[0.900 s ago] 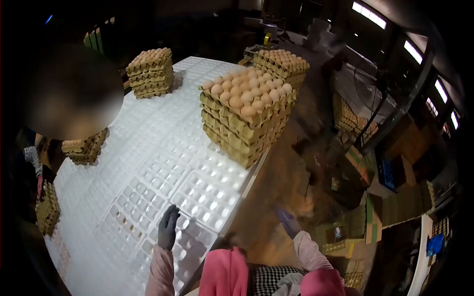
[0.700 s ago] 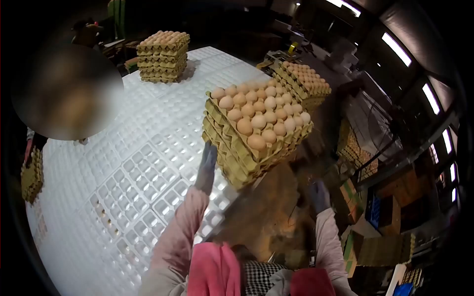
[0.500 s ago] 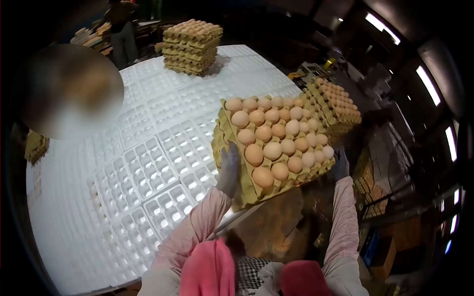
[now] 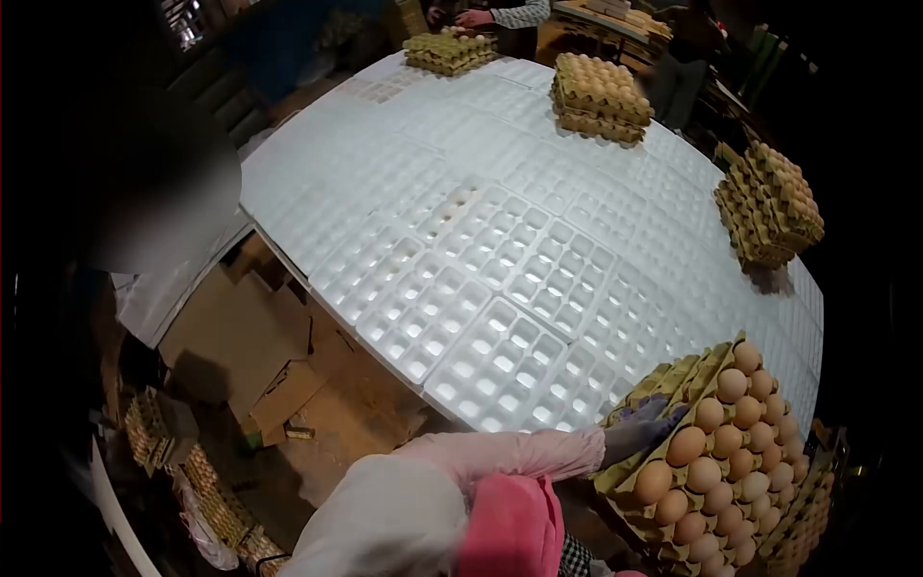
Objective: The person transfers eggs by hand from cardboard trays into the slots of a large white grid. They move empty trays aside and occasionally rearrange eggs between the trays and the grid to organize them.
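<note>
My left hand (image 4: pixel 639 435), in a greyish-purple glove, grips the left side of a stack of cardboard egg trays (image 4: pixel 630 481) at the lower right. Brown and pale eggs (image 4: pixel 728 439) fill its top tray. The stack appears tilted in this turned view, beside the table's near edge. My right hand is out of sight, hidden beyond the stack or outside the frame. Just left of the stack, white moulded egg cartons (image 4: pixel 500 361) with vacant cups cover the table.
More egg-tray stacks stand along the table's far side: a low one (image 4: pixel 449 53), a taller one (image 4: pixel 601 96) and another at the right (image 4: pixel 769 207). A person's sleeve (image 4: pixel 519 13) shows at the back. Cardboard (image 4: pixel 231 322) and egg trays (image 4: pixel 216 486) lie below left.
The view has swung left, so the table's left side and floor now show. The held stack has shifted to the lower right of the frame. My right arm has left view.
</note>
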`<state>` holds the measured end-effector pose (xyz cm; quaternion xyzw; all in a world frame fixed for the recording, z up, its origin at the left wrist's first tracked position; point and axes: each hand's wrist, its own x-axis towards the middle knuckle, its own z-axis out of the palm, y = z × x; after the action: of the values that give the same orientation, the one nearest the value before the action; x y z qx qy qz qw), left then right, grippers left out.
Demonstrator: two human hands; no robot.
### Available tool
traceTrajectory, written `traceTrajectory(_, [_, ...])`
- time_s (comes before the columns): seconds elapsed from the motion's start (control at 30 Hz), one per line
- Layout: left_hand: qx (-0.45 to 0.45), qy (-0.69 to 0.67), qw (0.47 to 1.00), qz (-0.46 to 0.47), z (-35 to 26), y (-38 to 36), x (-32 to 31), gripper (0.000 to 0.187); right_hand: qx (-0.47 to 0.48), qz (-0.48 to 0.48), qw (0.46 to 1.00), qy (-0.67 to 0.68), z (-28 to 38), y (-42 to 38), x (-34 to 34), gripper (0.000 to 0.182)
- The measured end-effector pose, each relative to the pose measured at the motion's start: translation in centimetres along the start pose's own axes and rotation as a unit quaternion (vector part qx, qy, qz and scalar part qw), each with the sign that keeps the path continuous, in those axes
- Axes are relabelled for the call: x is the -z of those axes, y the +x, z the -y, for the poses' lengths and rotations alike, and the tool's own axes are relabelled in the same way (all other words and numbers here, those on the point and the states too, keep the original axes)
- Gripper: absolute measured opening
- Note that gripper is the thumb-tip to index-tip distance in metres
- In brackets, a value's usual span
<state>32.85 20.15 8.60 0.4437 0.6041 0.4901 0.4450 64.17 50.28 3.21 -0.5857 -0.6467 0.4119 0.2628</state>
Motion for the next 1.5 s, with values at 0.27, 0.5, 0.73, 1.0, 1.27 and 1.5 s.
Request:
traceTrajectory(0.27, [-0.147,-0.290,0.940,-0.102,-5.3,-8.9,7.8,0.072,0.146,0.093,0.983,0.060,15.8,-3.1,-12.0,0.035])
traceTrajectory(0.5, [-0.094,-0.196,0.945,-0.244,2.6,-30.7,27.0,0.058,0.172,0.226,0.950,0.133,27.6,-29.7,-34.4,0.034])
traceTrajectory(0.73, [-0.067,-0.216,0.915,-0.335,10.3,-47.2,47.2,0.045,0.131,0.390,0.902,0.131,34.0,-47.3,-54.5,0.034])
traceTrajectory(1.0, [-0.007,-0.397,0.852,-0.342,11.8,-52.8,70.8,0.049,0.186,0.471,0.860,0.054,39.2,-51.8,-75.6,0.033])
traceTrajectory(1.27, [0.116,-0.317,0.890,-0.306,19.8,-50.1,86.4,0.045,0.241,0.391,0.881,-0.112,39.5,-53.8,-90.3,0.033])
traceTrajectory(1.5, [0.149,-0.174,0.959,-0.167,30.7,-48.8,92.7,0.041,0.168,0.265,0.943,-0.109,37.6,-53.5,-91.4,0.032])
